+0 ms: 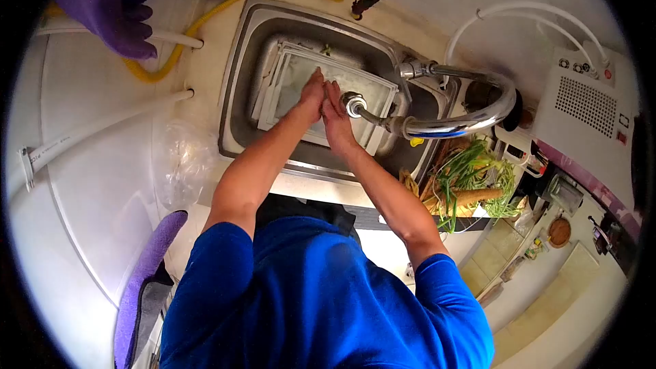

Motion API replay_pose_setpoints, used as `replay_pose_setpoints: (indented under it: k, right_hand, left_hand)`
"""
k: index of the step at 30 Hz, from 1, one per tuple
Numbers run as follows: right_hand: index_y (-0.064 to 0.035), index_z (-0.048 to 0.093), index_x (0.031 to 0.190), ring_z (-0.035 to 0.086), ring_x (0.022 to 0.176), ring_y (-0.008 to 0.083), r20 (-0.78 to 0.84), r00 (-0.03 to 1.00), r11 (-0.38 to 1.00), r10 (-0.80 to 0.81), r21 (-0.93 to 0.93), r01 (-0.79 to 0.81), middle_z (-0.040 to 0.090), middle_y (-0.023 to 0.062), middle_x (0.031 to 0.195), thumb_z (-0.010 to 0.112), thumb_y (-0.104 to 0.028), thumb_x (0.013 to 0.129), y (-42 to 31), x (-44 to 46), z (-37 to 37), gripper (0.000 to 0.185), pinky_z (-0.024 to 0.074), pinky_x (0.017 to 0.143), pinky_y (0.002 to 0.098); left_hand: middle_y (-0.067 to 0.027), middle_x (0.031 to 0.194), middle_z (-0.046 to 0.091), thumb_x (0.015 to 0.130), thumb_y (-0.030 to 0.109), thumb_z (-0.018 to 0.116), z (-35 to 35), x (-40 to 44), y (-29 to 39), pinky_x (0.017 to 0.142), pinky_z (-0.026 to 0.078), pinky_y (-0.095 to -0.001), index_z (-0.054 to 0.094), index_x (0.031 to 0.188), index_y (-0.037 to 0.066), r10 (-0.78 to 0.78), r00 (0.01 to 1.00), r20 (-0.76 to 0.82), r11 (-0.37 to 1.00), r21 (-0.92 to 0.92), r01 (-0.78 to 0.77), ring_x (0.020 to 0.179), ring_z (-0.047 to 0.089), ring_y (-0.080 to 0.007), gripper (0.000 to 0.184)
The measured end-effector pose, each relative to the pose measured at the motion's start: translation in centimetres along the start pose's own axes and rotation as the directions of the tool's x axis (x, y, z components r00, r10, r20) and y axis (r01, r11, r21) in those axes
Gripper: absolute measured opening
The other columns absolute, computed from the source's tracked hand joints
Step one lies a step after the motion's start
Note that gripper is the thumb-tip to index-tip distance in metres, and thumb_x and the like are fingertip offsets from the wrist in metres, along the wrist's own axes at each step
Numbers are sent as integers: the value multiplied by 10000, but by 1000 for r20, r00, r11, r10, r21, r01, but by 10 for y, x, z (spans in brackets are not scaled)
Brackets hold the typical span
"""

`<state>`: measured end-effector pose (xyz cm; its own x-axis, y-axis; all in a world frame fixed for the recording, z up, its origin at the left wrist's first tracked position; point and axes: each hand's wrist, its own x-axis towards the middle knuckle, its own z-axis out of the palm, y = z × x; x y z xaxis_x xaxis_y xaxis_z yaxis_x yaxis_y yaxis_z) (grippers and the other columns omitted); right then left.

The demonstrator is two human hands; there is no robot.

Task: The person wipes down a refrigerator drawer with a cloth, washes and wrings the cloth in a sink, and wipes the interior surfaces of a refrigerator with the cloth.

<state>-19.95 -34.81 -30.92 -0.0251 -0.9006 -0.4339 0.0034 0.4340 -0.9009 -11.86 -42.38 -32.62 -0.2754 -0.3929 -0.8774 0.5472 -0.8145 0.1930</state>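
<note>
Both hands are close together over a white-framed panel [283, 92] that lies in a steel sink [236, 106]. The panel has a pale, cloudy middle and seems to have another frame beneath it. My left hand [313, 96] is seen edge-on, its fingers pointing toward the back of the sink. Beside it, my right hand [335, 115] has its fingers stretched out, the fingertips near the left hand. Neither holds anything I can see. Just right of the hands hangs the spout of a chrome faucet [478, 121]. Whether water runs is unclear.
Purple rubber gloves [119, 14] hang at upper left by a yellow hose [198, 27]. Green onions [468, 171] and a long brown root [471, 197] lie right of the sink. A white appliance [581, 106] stands further right. A clear plastic bag [183, 164] is at the left.
</note>
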Motion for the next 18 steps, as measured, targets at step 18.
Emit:
replay_pose_setpoints:
  k: [18]
  right_hand:
    - [-27,585,1222,572,1167,314,414,891,233,186,863,-449,596,151,1298,605,-448,934,-4,46,-27,510,486,995,482]
  left_hand:
    - [-78,1569,314,1017,520,402,-32,-46,2,1144,279,-410,286,1533,126,415,910,12,898,-169,-407,1407,340,-267,659]
